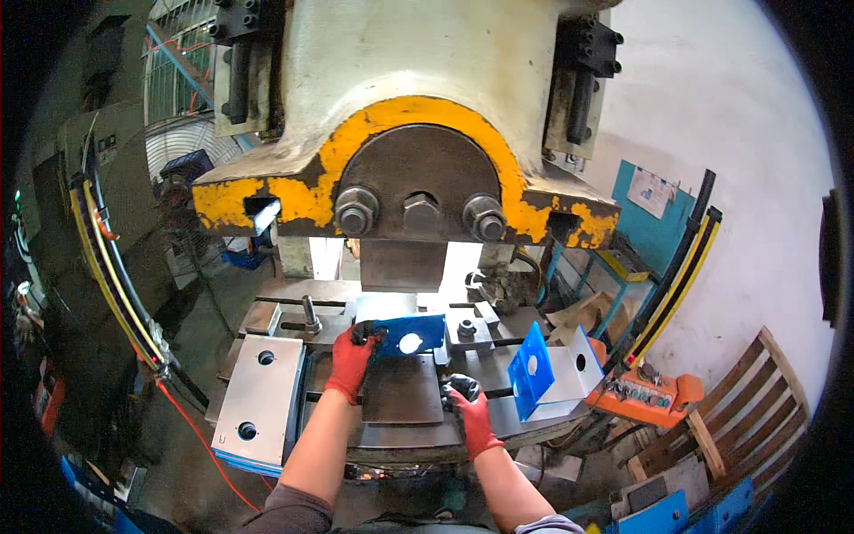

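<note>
head | left hand (pixel 353 360) pinching smooth blue holed metal plate (pixel 429 333) | right hand (pixel 469 406) curled, grip unclear

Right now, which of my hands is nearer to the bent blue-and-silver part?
Your right. The right hand is left of the bent part; the left hand is farther left, holding a blue plate.

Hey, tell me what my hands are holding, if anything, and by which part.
Your left hand holds the blue plate by its left end. Your right hand is curled, with nothing visible in it.
</note>
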`<state>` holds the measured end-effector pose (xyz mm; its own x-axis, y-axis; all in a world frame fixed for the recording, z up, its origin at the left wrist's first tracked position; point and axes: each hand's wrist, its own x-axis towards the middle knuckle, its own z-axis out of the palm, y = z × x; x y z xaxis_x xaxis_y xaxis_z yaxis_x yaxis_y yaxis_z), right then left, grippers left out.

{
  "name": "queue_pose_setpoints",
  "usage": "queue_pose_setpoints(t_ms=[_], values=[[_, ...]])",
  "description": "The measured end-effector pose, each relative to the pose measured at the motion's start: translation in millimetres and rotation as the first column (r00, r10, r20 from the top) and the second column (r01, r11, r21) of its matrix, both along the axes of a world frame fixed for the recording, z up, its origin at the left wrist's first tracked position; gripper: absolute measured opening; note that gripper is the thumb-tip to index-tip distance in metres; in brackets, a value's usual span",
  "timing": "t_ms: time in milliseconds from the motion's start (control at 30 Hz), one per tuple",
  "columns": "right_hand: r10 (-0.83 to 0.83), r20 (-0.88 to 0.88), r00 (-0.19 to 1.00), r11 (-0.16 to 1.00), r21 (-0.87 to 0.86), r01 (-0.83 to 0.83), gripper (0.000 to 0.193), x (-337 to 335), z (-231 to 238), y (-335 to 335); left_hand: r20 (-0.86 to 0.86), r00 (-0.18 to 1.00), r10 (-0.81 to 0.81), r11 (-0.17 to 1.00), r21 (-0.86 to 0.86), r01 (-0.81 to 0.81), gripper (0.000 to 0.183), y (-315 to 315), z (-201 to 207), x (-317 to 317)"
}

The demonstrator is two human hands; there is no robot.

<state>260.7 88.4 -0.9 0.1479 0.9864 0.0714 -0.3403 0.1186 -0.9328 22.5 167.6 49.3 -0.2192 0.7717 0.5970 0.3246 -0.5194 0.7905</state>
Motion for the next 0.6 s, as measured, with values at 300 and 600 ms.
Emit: queue_pose_setpoints(t_ms=[300,600], values=[[-0.468,0.669,0.578,0.787,0.612,-0.071,0.049,29,60,-41,0.272,0.922,-0.275,0.906,-0.248,0.344,0.018,-130,93,13],[-0.782,0.361,0.508,0.603,0.645,0.47,0.027,85,60,-113,0.365,0.888,-0.278,0.899,-0.227,0.375,0.04,-196,104,-40]])
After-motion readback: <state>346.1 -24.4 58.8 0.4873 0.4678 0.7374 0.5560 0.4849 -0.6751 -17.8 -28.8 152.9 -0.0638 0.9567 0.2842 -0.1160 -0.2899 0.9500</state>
